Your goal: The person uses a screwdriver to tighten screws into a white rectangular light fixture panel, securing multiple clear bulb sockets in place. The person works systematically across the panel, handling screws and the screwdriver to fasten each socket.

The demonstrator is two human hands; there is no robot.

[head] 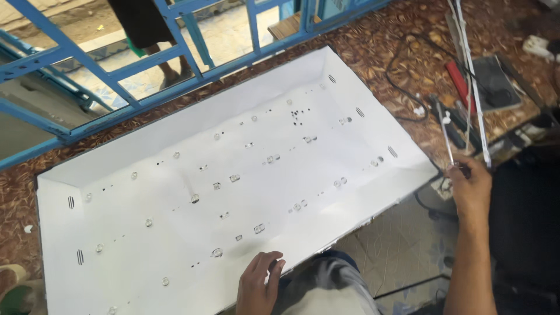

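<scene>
1. We pinched a thin white strip [448, 131] in our right hand [471, 185] fingers; it ran up and away from us over the brown counter [379, 52].
2. Our left hand [258, 286], fingers curled and empty, rested on the big white panel [175, 146], well apart from the strip.

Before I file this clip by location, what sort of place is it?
Probably a small electronics repair bench: a white backlight panel with lens studs lies open, hand tools and cables crowd the patterned table.

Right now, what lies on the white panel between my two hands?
In the head view, between the left hand and right hand, the white panel carries small clear lens caps; past its corner, floor tiles.
</scene>
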